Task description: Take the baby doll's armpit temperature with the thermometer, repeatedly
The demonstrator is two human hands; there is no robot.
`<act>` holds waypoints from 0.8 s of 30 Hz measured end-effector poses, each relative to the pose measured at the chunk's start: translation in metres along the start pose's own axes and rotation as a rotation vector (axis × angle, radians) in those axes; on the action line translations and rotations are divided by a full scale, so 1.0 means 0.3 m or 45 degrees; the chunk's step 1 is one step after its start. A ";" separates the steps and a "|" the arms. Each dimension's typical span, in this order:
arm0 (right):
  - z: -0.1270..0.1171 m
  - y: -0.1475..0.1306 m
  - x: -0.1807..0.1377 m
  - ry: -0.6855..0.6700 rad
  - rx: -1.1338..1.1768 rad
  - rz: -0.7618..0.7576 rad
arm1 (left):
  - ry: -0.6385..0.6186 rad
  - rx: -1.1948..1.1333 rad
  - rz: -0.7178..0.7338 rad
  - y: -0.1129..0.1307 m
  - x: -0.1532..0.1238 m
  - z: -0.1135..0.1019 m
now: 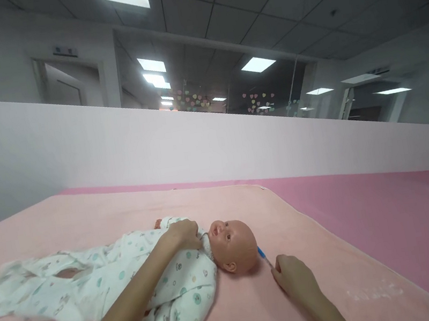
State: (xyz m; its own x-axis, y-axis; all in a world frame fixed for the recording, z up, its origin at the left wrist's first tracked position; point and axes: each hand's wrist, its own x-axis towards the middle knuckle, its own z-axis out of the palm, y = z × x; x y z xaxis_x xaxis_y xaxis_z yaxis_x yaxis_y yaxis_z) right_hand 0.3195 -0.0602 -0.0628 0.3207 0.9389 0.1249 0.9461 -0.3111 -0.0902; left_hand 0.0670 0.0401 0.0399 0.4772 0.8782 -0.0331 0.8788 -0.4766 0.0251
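Observation:
A baby doll (242, 245) lies on its back, its bald head to the right and its mouth slightly open. It wears a white romper (185, 284) printed with green dots and small figures; the leg end stretches to the left edge. My left hand (185, 234) is on the doll's upper chest, fingers curled closed at the cloth by the collar. Between the thumb and fingers of my right hand (296, 278) is a thin stick with a blue end (262, 253). That blue end is at the crown of the doll's head, apparently touching it.
Under the doll spreads a peach blanket (255, 316) over a pink mat (348, 210). A low white wall (179, 144) borders the mat at the back. Beyond it are glass panels with heart stickers, doorways and ceiling lights.

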 end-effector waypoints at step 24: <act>-0.489 -0.385 0.275 -0.016 0.859 -0.656 | 0.313 -0.727 0.224 -0.221 0.097 0.001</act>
State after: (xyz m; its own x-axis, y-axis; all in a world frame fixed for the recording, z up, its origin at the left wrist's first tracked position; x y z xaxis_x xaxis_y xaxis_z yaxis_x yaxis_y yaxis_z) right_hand 0.2434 0.0318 0.1029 -0.1469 0.9422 0.3012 0.7425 0.3062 -0.5958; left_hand 0.0227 0.0972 0.0371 0.5388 0.8050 0.2483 0.6137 -0.5770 0.5390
